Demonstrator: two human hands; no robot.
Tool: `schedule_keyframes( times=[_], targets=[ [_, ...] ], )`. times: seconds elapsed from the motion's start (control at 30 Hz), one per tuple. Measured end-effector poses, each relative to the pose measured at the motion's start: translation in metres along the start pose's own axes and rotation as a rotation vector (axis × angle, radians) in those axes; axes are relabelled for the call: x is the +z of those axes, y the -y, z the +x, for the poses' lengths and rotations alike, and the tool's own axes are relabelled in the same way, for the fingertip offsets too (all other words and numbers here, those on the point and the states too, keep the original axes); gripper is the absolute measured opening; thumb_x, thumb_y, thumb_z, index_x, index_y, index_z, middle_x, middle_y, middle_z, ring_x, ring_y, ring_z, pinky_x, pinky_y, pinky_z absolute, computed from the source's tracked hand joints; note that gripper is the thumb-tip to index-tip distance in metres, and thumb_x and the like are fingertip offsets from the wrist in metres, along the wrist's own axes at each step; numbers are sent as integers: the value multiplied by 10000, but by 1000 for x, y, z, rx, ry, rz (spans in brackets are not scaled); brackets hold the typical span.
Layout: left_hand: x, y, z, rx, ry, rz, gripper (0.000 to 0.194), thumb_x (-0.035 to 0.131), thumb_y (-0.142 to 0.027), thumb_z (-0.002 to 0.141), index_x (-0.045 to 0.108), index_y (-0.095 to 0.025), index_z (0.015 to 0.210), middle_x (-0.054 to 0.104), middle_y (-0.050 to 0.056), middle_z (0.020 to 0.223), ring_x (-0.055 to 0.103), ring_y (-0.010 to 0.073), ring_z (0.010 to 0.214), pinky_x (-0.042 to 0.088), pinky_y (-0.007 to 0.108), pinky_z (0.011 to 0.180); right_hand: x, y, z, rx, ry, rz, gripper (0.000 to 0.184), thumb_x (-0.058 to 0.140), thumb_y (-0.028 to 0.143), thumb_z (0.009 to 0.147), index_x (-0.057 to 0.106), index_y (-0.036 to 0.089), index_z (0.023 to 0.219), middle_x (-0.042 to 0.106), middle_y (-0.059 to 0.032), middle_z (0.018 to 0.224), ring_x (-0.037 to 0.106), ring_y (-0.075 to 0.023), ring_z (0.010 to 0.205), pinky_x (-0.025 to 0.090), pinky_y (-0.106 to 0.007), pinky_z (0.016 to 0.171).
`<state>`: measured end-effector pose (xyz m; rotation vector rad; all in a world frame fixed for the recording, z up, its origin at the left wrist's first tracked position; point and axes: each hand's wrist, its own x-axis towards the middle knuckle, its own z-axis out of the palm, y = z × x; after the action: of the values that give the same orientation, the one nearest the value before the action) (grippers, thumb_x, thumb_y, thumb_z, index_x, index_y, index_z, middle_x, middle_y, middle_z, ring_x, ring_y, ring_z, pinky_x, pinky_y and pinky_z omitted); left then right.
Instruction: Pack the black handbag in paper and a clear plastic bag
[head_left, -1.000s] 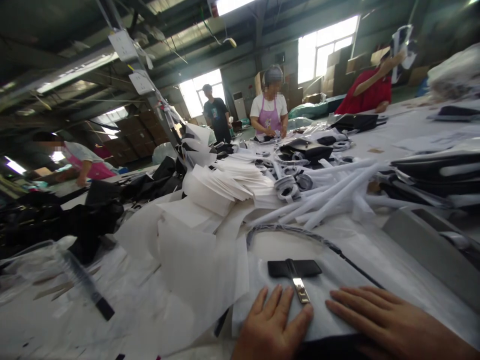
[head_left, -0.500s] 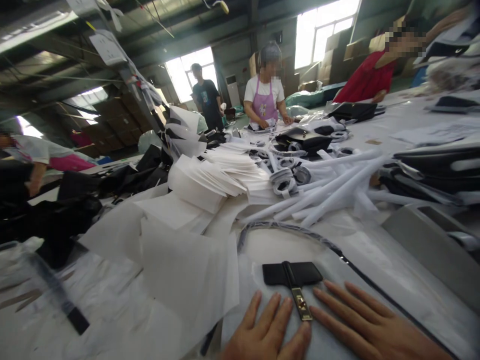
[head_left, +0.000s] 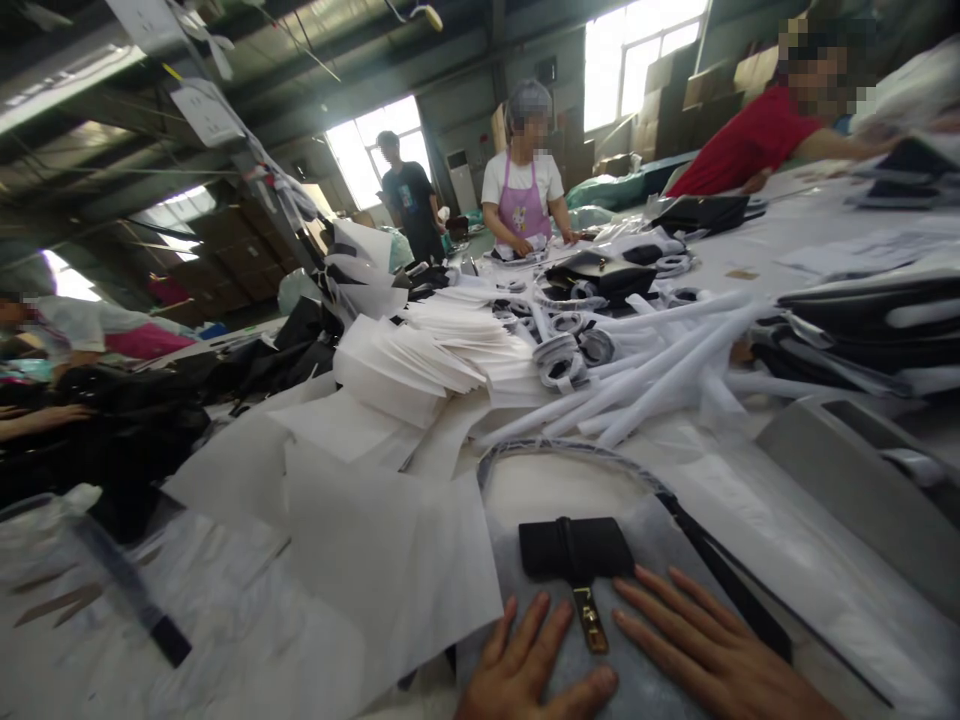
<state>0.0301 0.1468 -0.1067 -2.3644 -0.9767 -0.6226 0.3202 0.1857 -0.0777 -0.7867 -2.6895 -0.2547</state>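
Note:
A bag lies flat before me under a thin translucent sheet [head_left: 660,535], its dark body showing grey through it. A black tab [head_left: 576,549] with a gold turn-lock clasp [head_left: 591,622] sticks out on top of the sheet. The wrapped handle [head_left: 570,448] arches beyond the tab. My left hand [head_left: 529,665] lies flat on the sheet left of the clasp, fingers spread. On the clasp's right, my right hand [head_left: 709,640] also rests flat, its fingertips near the tab's lower corner. Neither hand grips anything.
White paper sheets [head_left: 382,540] spread on the left, with a fanned stack [head_left: 442,345] behind. Rolled white strips [head_left: 660,370] lie beyond the handle. A grey bag [head_left: 832,500] stands right. Black pieces [head_left: 112,440] are heaped left. Several co-workers stand around the table.
The sheet now lies closer over the bag, whose dark body shows through more. Both hands have shifted slightly, staying flat. The co-worker in red has lowered a raised arm to the table.

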Motion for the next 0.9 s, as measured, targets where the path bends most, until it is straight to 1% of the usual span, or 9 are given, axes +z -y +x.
schedule_keyframes(
  times=[0.07,0.1,0.2,0.27,0.33,0.47,0.57,0.73,0.9],
  targets=[
    [2,-4,5,-36,-60,8,382,525,-396,989,538,-468,1363,728,-16,1240,656,164,1200,386,394,1172,-2,4,-1,21,-18,33,773,611,350,838,363,221,1559,439,-46,1550,541,-318,1326,584,-408,960],
    [3,-6,8,-53,-98,5,362,500,-449,990,559,-464,1347,745,-9,1203,665,167,1184,319,422,1210,-2,7,-2,28,-38,36,789,623,397,851,342,220,1568,431,-45,1556,528,-313,1339,570,-399,980],
    [2,-9,17,-66,-181,-23,441,361,-591,988,659,-394,1247,765,48,1137,669,209,1176,218,513,1241,1,13,-3,65,-67,-10,813,633,398,860,306,213,1580,409,-39,1574,478,-298,1383,519,-383,1041],
    [0,-9,23,-24,-178,-30,446,385,-576,989,719,-322,1140,756,76,1159,647,228,1211,206,535,1241,2,16,-4,72,-78,-59,798,622,425,878,309,204,1578,412,-39,1574,461,-292,1395,500,-377,1055],
    [-3,-8,28,14,-182,-21,357,461,-488,997,742,-274,1049,760,65,1147,651,219,1200,194,544,1246,3,16,-4,73,-81,-101,797,605,498,896,316,196,1575,424,-40,1568,460,-285,1396,498,-369,1047],
    [-6,-5,33,26,-211,-5,310,465,-386,1008,742,-249,983,783,39,1045,710,199,1053,172,544,1252,1,14,-3,49,-96,-148,874,553,665,886,311,184,1575,461,-37,1545,503,-272,1359,522,-349,982],
    [-6,-3,35,29,-207,-18,264,481,-323,990,733,-247,963,791,33,983,727,191,988,184,500,1256,-2,14,0,58,-112,-138,864,533,667,899,296,188,1579,488,-20,1525,528,-253,1334,509,-331,984],
    [4,-13,34,-77,-280,-8,276,463,-184,979,700,-233,846,792,19,891,735,163,870,270,425,1239,-1,13,5,45,-98,-187,865,504,682,912,278,184,1583,533,-21,1485,573,-249,1285,499,-353,964],
    [21,-31,17,-145,-318,23,225,535,-128,960,720,-210,862,765,-12,817,723,116,779,302,394,1235,5,11,1,29,-92,-227,875,515,690,904,277,192,1583,570,-35,1450,607,-270,1236,499,-387,930]
  ],
)
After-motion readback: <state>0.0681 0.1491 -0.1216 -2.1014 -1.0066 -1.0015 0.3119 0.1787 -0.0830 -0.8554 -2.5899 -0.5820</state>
